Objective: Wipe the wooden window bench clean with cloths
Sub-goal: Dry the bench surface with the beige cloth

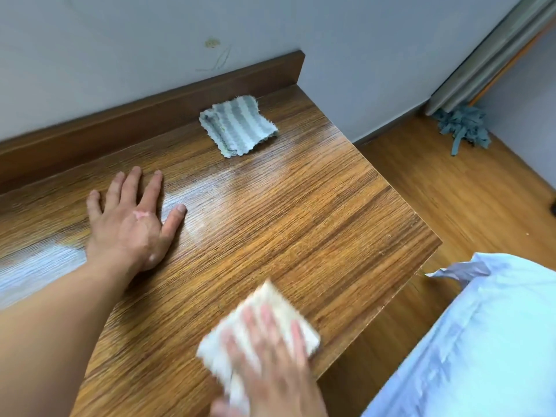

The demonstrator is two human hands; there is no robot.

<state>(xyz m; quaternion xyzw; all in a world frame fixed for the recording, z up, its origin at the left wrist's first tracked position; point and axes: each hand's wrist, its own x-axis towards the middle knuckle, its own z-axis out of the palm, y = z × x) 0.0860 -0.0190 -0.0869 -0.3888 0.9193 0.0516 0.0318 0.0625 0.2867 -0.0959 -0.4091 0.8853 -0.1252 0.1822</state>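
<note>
1. The left hand [132, 218] lies flat on the wooden counter [301, 206], palm down, fingers spread wide, holding nothing. It's toward the left side, about midway between near and far.
2. The right hand [270, 356] is pressed on top of a cream cloth [261, 308] at the near edge of the counter, fingers laid flat over it rather than curled around. Both hand and cloth are pretty blurry, so can't make out much detail there.
3. A second cloth, the grey striped cloth [237, 126], sits crumpled on the far part of the counter, just beside the wooden back rail [150, 112] along the wall. Well apart from both hands.
4. There's a pale sheen across the counter on the left and middle.
5. Off to the right: wood floor [451, 191], a blue-grey mop head [464, 127] in the far corner, and white bedding [481, 341] near right.
</note>
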